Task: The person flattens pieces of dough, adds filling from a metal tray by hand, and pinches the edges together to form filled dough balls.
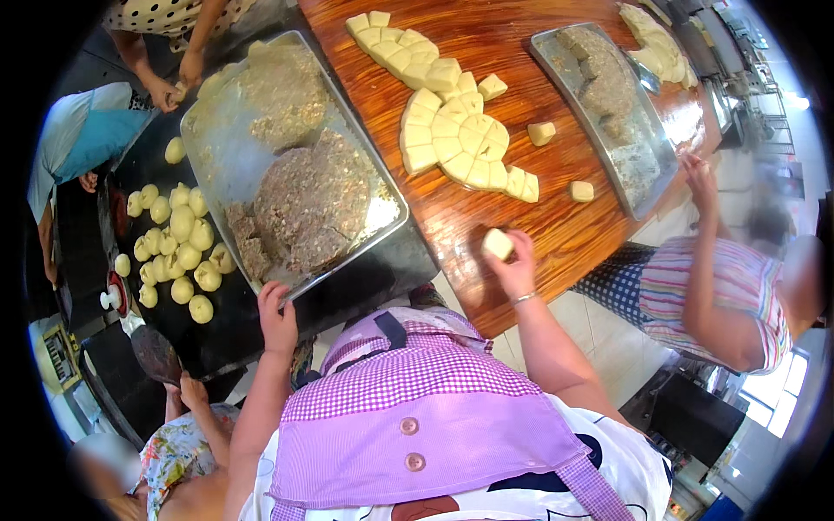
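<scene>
One cut dough piece [498, 244], pale yellow, pinched in the right hand [514, 269], just right of frame centre, over the near end of the wooden table [512, 52]. Fingers narrow around it. Left hand [277, 313], left of centre, is at the lower edge of the big metal tray [221, 143]; fingers bent, can't tell if they grip the rim. Tray holds brownish filling [308, 204], sits on the dark table [382, 280]. Rounded dough balls [182, 223] bunched left of it. Scored dough slab [460, 139] at upper centre, two loose cubes [540, 133] to its right. Second filling tray [638, 169], upper right, beside a co-worker in stripes [712, 278].
</scene>
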### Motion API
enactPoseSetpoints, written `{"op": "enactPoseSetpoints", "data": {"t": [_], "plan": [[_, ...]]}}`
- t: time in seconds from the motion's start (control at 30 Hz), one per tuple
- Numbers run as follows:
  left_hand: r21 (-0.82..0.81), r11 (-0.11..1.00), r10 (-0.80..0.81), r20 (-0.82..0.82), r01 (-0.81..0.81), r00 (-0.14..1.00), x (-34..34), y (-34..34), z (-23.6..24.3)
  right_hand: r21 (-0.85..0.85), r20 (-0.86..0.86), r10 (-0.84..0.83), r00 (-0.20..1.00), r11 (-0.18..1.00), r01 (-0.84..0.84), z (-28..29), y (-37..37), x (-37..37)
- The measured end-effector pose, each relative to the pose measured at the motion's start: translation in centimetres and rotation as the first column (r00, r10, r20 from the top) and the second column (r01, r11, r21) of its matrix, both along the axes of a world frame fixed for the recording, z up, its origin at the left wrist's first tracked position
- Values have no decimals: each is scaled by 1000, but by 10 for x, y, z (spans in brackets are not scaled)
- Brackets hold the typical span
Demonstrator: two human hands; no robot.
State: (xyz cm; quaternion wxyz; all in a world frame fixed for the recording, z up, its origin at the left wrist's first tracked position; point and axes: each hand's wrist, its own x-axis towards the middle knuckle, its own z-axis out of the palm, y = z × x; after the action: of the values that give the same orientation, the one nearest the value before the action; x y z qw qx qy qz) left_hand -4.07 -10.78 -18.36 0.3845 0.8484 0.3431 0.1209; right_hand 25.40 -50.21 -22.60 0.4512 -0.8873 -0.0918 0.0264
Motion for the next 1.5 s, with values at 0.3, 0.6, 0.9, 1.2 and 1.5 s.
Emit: {"op": "enactPoseSetpoints", "data": {"t": [0.3,0.6,0.9,1.2,1.5], "plan": [[-138,985,-105,18,107,994,31,6,32,-295,-8,213,977,933,-206,46,55,-7],[-151,967,-211,-34,204,977,19,13,28,-497,-133,408,903,761,-417,39,71,3],[-263,945,-207,-26,193,978,18,22,21,-714,-123,569,813,519,-471,31,128,14],[-255,938,-242,9,236,970,38,8,37,-625,-71,490,869,657,-422,30,122,15],[-334,892,-340,-54,304,939,27,-4,36,-697,-186,490,852,545,-466,24,104,-12]]}}
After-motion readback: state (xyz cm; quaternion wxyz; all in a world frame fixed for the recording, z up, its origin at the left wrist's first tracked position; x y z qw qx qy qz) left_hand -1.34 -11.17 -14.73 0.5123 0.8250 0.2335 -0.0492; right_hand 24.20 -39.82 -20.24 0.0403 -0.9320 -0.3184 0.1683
